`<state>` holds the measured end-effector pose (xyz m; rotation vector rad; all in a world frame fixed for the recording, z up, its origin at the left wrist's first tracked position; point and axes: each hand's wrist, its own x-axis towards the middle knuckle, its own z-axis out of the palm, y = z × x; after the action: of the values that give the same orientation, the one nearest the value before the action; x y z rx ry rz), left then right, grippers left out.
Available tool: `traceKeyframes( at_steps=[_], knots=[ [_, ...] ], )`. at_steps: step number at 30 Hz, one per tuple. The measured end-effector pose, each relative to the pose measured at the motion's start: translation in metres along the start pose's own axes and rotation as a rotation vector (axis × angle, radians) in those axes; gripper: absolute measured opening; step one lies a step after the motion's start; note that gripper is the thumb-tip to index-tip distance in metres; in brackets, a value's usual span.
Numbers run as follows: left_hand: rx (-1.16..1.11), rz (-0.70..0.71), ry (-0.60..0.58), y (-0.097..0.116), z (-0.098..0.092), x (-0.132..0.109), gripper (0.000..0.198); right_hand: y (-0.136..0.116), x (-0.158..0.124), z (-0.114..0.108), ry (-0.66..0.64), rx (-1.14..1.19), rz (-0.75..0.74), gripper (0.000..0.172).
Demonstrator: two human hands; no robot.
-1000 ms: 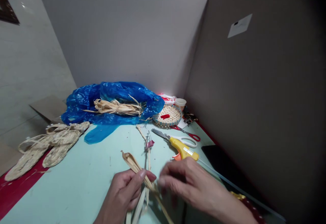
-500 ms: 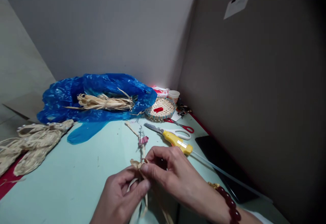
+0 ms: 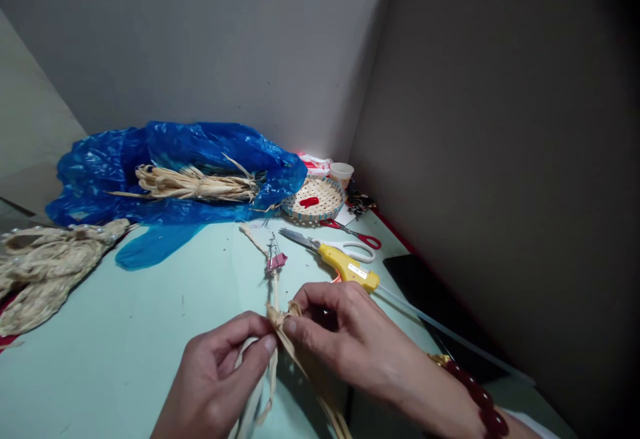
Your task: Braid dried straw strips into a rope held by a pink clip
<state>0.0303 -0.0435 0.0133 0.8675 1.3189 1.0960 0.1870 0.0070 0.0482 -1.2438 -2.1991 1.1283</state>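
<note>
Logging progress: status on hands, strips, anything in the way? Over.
Left hand and right hand pinching pale strips. Whether strips are tied, cannot tell. Pink clip just ahead; glue gun beyond right hand, apart from strips.

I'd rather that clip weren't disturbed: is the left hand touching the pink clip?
Apart. The head view shows it: bare pale green tabletop lies between the left hand and the pink clip.

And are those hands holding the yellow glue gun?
No, the left hand and right hand pinch pale strips; the glue gun lies beyond them.
</note>
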Motion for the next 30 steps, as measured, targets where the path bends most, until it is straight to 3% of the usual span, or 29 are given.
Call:
traceKeyframes(
  at_steps=[8, 14, 21, 26, 30],
  knots=[
    [0.146, 0.072, -0.017, 0.004, 0.001, -0.003, 0.029, 0.004, -0.005, 0.002, -0.034, -0.014, -0.01, 0.023],
    [0.173, 0.05, 0.042, 0.001, -0.002, -0.002, 0.033, 0.004, -0.007, -0.008, -0.154, -0.043, -0.1, 0.034],
    [0.099, 0.008, 0.09, -0.001, -0.001, 0.0, 0.03, 0.005, -0.006, -0.002, -0.038, -0.044, -0.101, 0.021],
    [0.128, -0.043, 0.011, -0.003, -0.006, 0.002, 0.025, 0.006, -0.003, 0.004, 0.0, 0.092, -0.125, 0.011],
    [0.154, 0.006, 0.052, -0.002, -0.005, 0.002, 0.026, 0.004, -0.002, 0.003, 0.051, 0.198, -0.125, 0.01]
  ],
)
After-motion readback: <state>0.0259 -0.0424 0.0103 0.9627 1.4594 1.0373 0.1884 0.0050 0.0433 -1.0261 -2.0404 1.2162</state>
